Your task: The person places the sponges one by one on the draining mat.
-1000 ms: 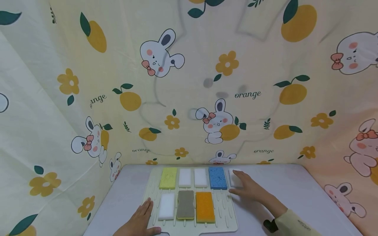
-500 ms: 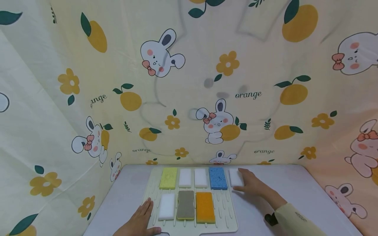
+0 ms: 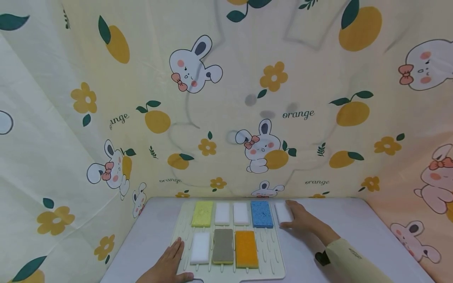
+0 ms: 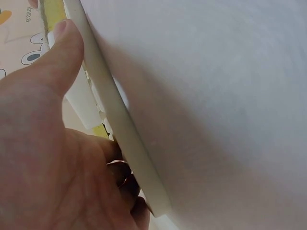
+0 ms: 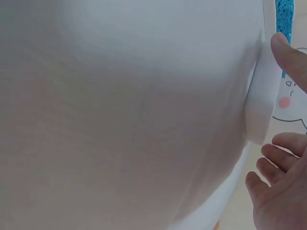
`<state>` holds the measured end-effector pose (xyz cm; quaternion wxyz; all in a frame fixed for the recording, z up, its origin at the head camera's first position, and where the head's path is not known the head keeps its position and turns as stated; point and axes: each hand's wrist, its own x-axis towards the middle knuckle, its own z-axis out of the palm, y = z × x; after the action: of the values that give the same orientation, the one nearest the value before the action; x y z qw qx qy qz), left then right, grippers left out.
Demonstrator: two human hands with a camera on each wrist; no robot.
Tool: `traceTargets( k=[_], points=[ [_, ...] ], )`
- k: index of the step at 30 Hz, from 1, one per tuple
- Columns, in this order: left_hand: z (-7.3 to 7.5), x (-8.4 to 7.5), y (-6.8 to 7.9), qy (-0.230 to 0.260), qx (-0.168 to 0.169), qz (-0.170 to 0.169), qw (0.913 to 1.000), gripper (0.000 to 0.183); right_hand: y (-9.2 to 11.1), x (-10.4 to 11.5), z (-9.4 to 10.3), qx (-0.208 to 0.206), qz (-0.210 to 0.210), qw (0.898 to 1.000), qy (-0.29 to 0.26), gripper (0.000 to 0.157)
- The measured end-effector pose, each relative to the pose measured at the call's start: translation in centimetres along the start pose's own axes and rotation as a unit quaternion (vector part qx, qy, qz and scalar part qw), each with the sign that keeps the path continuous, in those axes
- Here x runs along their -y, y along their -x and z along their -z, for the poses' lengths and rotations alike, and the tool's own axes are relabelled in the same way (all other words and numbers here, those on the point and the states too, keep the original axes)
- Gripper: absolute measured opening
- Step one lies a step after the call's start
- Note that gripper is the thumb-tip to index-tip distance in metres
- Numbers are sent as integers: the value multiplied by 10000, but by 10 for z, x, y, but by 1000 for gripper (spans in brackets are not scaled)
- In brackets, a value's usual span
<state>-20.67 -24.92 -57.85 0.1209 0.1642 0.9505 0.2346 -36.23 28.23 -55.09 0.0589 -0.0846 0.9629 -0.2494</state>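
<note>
My right hand [image 3: 305, 222] spans a white sponge [image 3: 283, 214] lying on the table just right of the pale ridged board. The thumb is at the sponge's near end and the index fingertip at its far end; the right wrist view shows the other fingers spread past that white sponge [image 5: 263, 96]. My left hand [image 3: 168, 265] rests against the left edge of the board [image 3: 274, 269], fingers straight and thumb out by the near edge. From the left wrist, the board's rim [image 4: 115, 115] runs beside the thumb [image 4: 69, 52] and fingertips.
On the board's back row lie a yellow sponge [image 3: 202, 214], two white ones and a blue sponge [image 3: 262, 214]. In front are a white sponge [image 3: 200, 247], a grey-topped sponge [image 3: 223, 246] and an orange sponge [image 3: 246, 249]. A printed cloth [image 3: 226, 98] surrounds the table.
My right hand has shifted slightly right and back from over the white sponge, its thumb and index finger now at the sponge's ends. The left hand and the sponges have stayed put.
</note>
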Motion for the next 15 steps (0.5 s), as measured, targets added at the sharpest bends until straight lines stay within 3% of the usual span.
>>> traceTargets(
  k=[9,15],
  points=[
    [7,-13,1,-199,196,345,9990,121,-6,2,2,19,-105,9999,7,136],
    [3,-4,1,-30,109,-15,9999,122,-7,2,2,61,-131,9998,-134,135]
  ],
)
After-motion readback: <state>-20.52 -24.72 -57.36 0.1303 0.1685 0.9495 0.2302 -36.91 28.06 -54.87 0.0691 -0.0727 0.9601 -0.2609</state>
